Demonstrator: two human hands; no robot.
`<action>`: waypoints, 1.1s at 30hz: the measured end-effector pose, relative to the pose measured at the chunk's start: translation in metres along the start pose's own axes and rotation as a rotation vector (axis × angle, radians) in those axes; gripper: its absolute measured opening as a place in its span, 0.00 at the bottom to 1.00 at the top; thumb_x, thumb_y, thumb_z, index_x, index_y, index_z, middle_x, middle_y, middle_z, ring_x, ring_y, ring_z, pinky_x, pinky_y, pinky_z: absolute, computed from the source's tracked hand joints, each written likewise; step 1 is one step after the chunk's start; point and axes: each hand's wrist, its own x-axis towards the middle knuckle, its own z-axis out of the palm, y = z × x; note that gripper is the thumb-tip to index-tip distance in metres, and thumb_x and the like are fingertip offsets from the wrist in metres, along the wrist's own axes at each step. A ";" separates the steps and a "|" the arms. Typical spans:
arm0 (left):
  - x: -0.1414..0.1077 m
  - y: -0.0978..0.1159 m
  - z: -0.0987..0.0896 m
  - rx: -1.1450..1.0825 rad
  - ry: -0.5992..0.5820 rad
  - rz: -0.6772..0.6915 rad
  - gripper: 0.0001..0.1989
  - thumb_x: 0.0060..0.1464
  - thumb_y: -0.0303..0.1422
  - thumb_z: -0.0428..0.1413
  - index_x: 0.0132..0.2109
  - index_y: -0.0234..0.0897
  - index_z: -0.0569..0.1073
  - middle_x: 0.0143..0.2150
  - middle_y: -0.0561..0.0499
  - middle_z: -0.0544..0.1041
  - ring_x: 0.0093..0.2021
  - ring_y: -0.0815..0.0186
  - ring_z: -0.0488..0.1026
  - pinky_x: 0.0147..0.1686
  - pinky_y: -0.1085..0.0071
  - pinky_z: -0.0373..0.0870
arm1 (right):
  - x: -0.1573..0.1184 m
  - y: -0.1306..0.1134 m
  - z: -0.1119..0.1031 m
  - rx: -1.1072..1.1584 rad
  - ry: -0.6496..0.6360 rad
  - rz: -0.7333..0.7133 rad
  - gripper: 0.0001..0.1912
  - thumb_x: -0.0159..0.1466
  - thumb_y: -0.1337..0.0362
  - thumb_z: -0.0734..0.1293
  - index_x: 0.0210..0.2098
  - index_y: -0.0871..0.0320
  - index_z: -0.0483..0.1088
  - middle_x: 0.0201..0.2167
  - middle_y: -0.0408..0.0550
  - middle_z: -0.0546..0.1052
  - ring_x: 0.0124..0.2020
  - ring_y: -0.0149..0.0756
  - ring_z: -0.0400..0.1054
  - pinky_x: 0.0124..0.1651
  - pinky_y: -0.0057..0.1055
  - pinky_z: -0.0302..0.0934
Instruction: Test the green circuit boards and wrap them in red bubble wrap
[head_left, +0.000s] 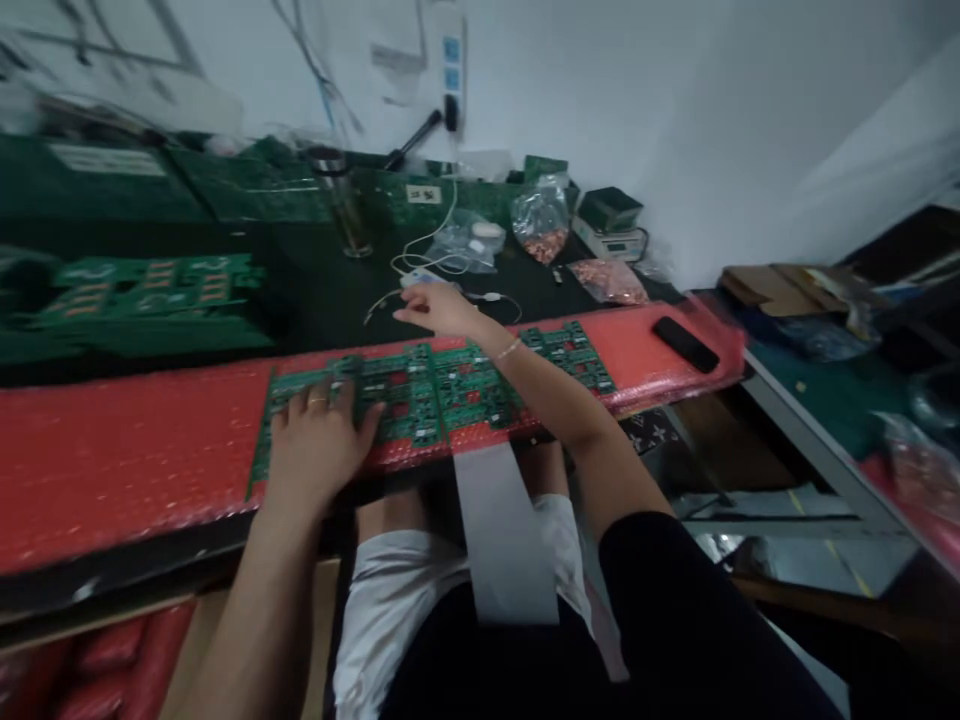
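Note:
My left hand (319,440) lies on the left part of a row of green circuit boards (412,395), its fingers spread and the thumb held apart. These boards rest on red bubble wrap (135,440) along the front of the bench. Reaching across their far edge is my right hand (439,308), with fingers loosely bent and somewhat apart; I see nothing held in it. Just behind its fingers are a small white-and-blue item (421,278) and thin white cables (431,240). Whether the right hand touches them I cannot tell. A pale strip (502,530) hangs from the bench edge over my lap.
A stack of green boards (150,300) stands at the left. Behind are a clear tumbler (345,205), bags of copper-coloured parts (541,225) and a small scale (611,235) with a green block on it. A black phone-like object (685,344) lies on the wrap's right end.

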 end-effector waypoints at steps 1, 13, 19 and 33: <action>0.003 0.017 0.002 -0.019 -0.006 0.078 0.30 0.65 0.49 0.43 0.63 0.40 0.73 0.68 0.39 0.71 0.66 0.34 0.67 0.59 0.37 0.67 | -0.022 0.015 -0.019 0.025 0.067 -0.004 0.16 0.63 0.56 0.76 0.43 0.61 0.75 0.38 0.43 0.81 0.41 0.29 0.74 0.47 0.27 0.64; 0.083 0.343 0.079 -0.283 -0.360 0.796 0.13 0.67 0.35 0.56 0.48 0.31 0.82 0.51 0.39 0.82 0.55 0.55 0.79 0.61 0.61 0.72 | -0.361 0.251 -0.266 -0.535 0.759 0.630 0.33 0.53 0.39 0.74 0.43 0.62 0.76 0.47 0.69 0.80 0.51 0.58 0.74 0.59 0.56 0.64; 0.111 0.456 0.124 -0.295 -0.353 0.697 0.12 0.64 0.34 0.60 0.48 0.30 0.82 0.55 0.37 0.80 0.59 0.52 0.76 0.60 0.62 0.72 | -0.395 0.295 -0.279 -0.544 0.526 0.629 0.48 0.52 0.32 0.70 0.57 0.64 0.75 0.56 0.68 0.78 0.58 0.60 0.72 0.63 0.54 0.63; 0.115 0.479 0.173 -0.674 -0.062 0.353 0.11 0.71 0.27 0.45 0.50 0.34 0.71 0.52 0.39 0.74 0.54 0.57 0.72 0.55 0.61 0.71 | -0.413 0.298 -0.310 -0.159 1.223 0.570 0.37 0.53 0.40 0.73 0.47 0.66 0.79 0.46 0.62 0.83 0.48 0.50 0.77 0.57 0.48 0.70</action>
